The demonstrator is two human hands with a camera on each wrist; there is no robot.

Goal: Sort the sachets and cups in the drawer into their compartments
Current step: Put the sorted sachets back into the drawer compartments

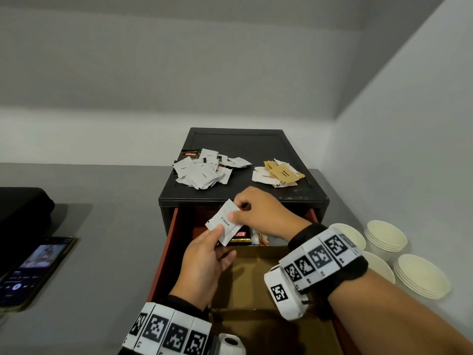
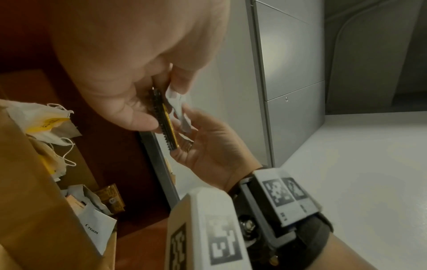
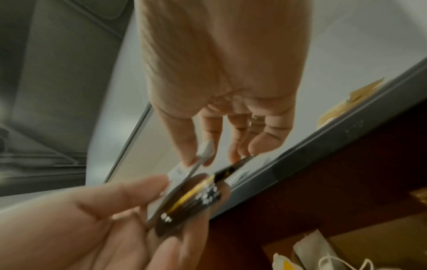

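Over the open drawer [image 1: 166, 252], my left hand [image 1: 217, 234] holds a white sachet printed "Cream" [image 1: 225, 221] by its lower corner. My right hand [image 1: 235, 208] pinches the same sachet at its upper edge. In the wrist views a black sachet with gold print [image 2: 165, 120] [image 3: 191, 201] lies against the white one [image 2: 177, 107] [image 3: 182, 171], gripped in my left hand's fingers. Loose sachets [image 1: 258, 238] and tea bags [image 2: 46, 120] lie at the back of the drawer behind a brown cardboard compartment [image 1: 256, 278]. Paper cups [image 1: 385, 235] are stacked on the counter to the right.
The black box top [image 1: 238, 139] carries a pile of white and black sachets [image 1: 204, 170] and a pile of brown and white ones [image 1: 277, 172]. A phone [image 1: 33, 270] lies on the grey counter at left. Walls close in behind and on the right.
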